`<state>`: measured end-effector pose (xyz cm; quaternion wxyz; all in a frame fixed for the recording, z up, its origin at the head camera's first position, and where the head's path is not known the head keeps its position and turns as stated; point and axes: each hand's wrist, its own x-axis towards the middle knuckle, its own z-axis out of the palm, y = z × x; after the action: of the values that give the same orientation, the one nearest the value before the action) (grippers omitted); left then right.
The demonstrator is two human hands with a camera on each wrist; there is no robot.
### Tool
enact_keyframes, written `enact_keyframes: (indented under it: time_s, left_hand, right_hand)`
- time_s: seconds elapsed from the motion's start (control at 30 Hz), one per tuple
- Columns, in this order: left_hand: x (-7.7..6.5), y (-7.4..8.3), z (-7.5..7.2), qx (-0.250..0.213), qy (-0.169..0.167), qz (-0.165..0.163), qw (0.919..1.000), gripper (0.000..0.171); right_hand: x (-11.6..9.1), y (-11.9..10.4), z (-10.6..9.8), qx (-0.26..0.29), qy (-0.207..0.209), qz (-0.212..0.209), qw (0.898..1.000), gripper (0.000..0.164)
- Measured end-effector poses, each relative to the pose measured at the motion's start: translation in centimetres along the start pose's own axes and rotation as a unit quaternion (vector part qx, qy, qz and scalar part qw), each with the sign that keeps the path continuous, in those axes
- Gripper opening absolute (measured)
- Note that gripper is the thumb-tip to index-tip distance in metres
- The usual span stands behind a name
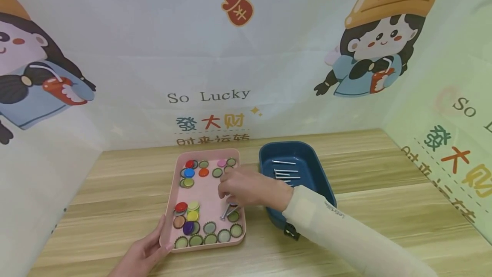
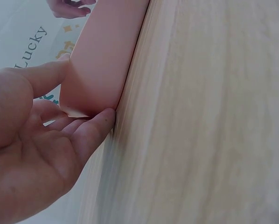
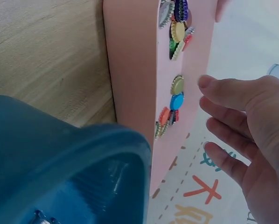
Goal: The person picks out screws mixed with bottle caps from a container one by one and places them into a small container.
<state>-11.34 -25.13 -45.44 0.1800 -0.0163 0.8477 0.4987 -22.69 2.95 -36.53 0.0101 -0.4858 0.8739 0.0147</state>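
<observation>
My left hand [image 1: 144, 249] holds the near left corner of a shallow pink tray [image 1: 209, 193]. In the left wrist view its thumb lies at the rim and its fingers at the lower edge of the tray wall [image 2: 104, 56]. Bottle caps [image 1: 196, 240] in several colours lie in the tray, mostly along its sides. Over the tray's right side hovers my right hand [image 1: 246, 187], its fingers loosely bent, and the right wrist view shows nothing between thumb and fingers. Just below that hand, a few metal nails [image 1: 225, 213] lie among the caps.
A deep blue container [image 1: 313, 174] stands right of the tray, with several nails [image 1: 286, 170] inside and a black clip [image 1: 291, 231] at its near end. My right forearm crosses its near part. Printed cloth walls [image 1: 292, 110] enclose the wooden table [image 1: 365, 161].
</observation>
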Motion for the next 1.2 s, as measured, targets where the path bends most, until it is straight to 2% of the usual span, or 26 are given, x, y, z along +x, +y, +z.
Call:
enact_keyframes:
  time_s: [0.13, 0.37, 0.5, 0.67, 0.9, 1.2]
  left_hand:
    - [-0.1, 0.0, 0.0, 0.007, 0.002, -0.002, 1.0, 0.083]
    - [-0.1, -0.2, 0.0, 0.011, -0.003, 0.028, 0.9995, 0.079]
    - [-0.1, -0.2, 0.0, 0.004, -0.004, 0.032, 0.9995, 0.078]
    - [-0.2, -0.1, 0.1, 0.003, -0.001, 0.03, 0.9995, 0.079]
    - [-0.3, 0.1, 0.1, 0.007, 0.002, 0.023, 0.9997, 0.079]
    - [-0.4, 0.0, 0.1, 0.001, -0.002, 0.027, 0.9996, 0.079]
  right_hand:
    - [0.4, -0.1, 0.2, -0.005, -0.01, 0.0, 1.0, 0.012]
    - [1.2, 0.0, 0.6, -0.025, -0.034, -0.005, 0.999, 0.011]
    - [1.7, -0.1, 1.1, -0.03, -0.059, -0.005, 0.998, 0.013]
    - [2.2, -0.2, 1.5, -0.036, -0.069, -0.01, 0.997, 0.013]
    - [2.6, -0.6, 1.8, -0.076, -0.084, -0.019, 0.993, 0.013]
    - [2.9, -0.4, 2.2, -0.074, -0.101, -0.017, 0.992, 0.014]
